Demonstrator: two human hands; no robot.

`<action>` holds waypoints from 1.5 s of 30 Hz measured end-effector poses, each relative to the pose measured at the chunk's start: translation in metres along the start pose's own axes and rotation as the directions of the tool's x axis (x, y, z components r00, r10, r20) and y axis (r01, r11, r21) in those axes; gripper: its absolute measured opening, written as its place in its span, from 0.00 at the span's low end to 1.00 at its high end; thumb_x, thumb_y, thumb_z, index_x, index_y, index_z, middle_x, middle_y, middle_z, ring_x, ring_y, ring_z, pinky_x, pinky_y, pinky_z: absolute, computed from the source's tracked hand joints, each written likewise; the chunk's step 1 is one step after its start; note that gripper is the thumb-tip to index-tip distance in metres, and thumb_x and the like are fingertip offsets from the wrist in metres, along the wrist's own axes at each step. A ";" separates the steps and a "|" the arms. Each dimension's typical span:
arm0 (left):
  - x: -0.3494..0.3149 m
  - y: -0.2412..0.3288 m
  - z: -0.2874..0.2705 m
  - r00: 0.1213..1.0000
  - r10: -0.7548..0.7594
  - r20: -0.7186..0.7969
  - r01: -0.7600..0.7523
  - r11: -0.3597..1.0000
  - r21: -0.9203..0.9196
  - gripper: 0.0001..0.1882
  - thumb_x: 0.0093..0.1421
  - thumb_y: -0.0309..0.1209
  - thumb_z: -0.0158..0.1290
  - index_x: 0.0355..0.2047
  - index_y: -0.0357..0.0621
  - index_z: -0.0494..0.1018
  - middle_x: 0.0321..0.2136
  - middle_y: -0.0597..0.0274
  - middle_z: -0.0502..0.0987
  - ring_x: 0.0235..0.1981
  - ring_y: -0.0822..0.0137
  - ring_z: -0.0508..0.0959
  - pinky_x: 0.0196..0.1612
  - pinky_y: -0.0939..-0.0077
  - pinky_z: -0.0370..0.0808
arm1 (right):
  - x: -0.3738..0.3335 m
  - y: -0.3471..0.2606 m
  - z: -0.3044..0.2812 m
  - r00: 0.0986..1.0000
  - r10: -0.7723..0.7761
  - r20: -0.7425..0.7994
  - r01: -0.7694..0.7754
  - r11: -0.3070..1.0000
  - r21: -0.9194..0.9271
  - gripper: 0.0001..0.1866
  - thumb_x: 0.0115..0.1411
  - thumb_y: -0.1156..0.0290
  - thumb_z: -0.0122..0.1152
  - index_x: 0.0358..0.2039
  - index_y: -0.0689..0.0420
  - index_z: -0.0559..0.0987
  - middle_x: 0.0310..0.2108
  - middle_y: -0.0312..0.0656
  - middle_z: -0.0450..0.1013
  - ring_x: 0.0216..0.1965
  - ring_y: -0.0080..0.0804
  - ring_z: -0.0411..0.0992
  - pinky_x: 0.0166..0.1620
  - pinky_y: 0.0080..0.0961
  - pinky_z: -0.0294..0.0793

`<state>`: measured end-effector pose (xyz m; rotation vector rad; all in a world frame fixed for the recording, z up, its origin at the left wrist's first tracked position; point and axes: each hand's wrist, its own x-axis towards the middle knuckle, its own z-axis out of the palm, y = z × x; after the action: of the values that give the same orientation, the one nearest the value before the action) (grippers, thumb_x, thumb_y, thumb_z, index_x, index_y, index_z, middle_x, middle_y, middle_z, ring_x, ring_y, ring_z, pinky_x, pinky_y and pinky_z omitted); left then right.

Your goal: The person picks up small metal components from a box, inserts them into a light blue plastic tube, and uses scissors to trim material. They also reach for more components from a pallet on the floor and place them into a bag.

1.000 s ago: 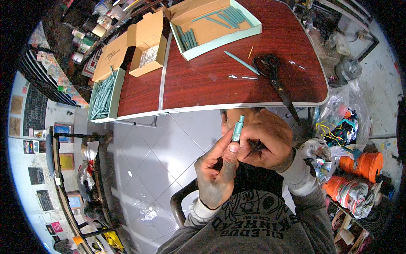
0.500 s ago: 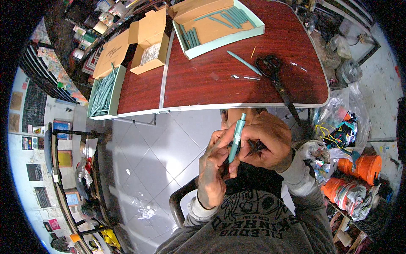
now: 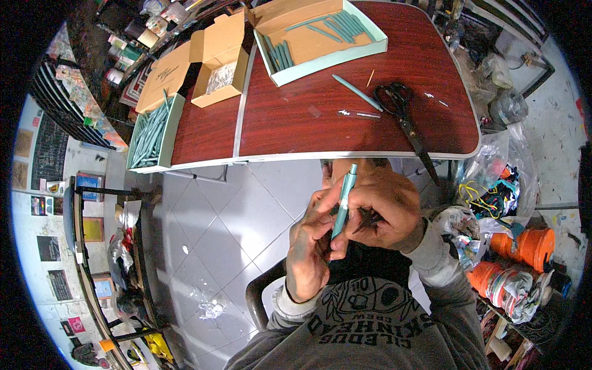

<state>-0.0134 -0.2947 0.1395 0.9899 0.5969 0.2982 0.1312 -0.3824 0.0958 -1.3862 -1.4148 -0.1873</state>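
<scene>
In front of my chest, past the table's near edge, a teal pen stands tilted with its narrow end up. My left hand grips it between thumb and fingers. From the other side my right hand is curled, its fingertips closed against the pen's barrel. A small white marking shows on the barrel, partly covered by the fingers. On the table lie a single teal pen, black scissors overhanging the edge, a thin wooden stick, and a small clear strip with white marks.
A shallow box holds several teal pens at the back. To the left, a box is heaped with pens, beside a small cardboard box of clear pieces. Orange containers and a clear plastic bag stand right; a shelf rack stands left.
My right hand has shifted slightly to the left along with the pen. The white marking is a little more covered by fingers. Both hands keep their hold.
</scene>
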 end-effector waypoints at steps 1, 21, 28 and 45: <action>0.001 -0.002 0.000 1.000 0.000 -0.014 0.000 1.000 -0.020 0.42 0.59 0.47 0.44 0.66 0.27 0.58 0.45 0.58 0.72 0.23 0.75 0.63 0.19 0.84 0.57 | -0.002 0.001 0.003 1.000 0.013 -0.009 -0.013 1.000 -0.008 0.17 0.49 0.57 0.72 0.31 0.53 0.76 0.30 0.38 0.77 0.30 0.38 0.73 0.35 0.35 0.68; 0.029 -0.008 -0.014 0.970 0.232 0.072 -0.228 0.972 -0.064 0.32 0.69 0.47 0.38 0.66 0.37 0.63 0.43 0.66 0.71 0.25 0.80 0.62 0.24 0.86 0.58 | -0.013 -0.023 0.023 0.985 -0.041 0.168 0.034 0.998 0.045 0.19 0.38 0.67 0.76 0.29 0.53 0.76 0.28 0.35 0.76 0.27 0.35 0.77 0.32 0.31 0.74; 0.126 -0.006 -0.082 0.813 0.581 0.034 -0.463 0.610 0.643 0.22 0.73 0.41 0.45 0.60 0.43 0.71 0.25 0.70 0.65 0.24 0.76 0.65 0.28 0.79 0.63 | -0.004 0.012 -0.026 0.879 0.460 -0.127 -0.476 0.862 -0.173 0.11 0.49 0.70 0.70 0.30 0.57 0.76 0.24 0.41 0.74 0.25 0.36 0.75 0.32 0.29 0.73; 0.231 0.068 -0.230 0.322 0.853 0.410 -0.454 -0.241 0.858 0.13 0.58 0.29 0.58 0.44 0.43 0.79 0.33 0.52 0.80 0.34 0.47 0.77 0.39 0.54 0.72 | 0.006 0.177 -0.104 0.643 0.742 0.189 -0.576 0.632 -0.519 0.14 0.59 0.75 0.65 0.43 0.60 0.74 0.43 0.41 0.74 0.47 0.40 0.71 0.51 0.35 0.70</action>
<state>0.0371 0.0141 0.0268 2.5685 0.3943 1.3820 0.3290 -0.4004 0.0457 -2.3410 -1.0719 0.3317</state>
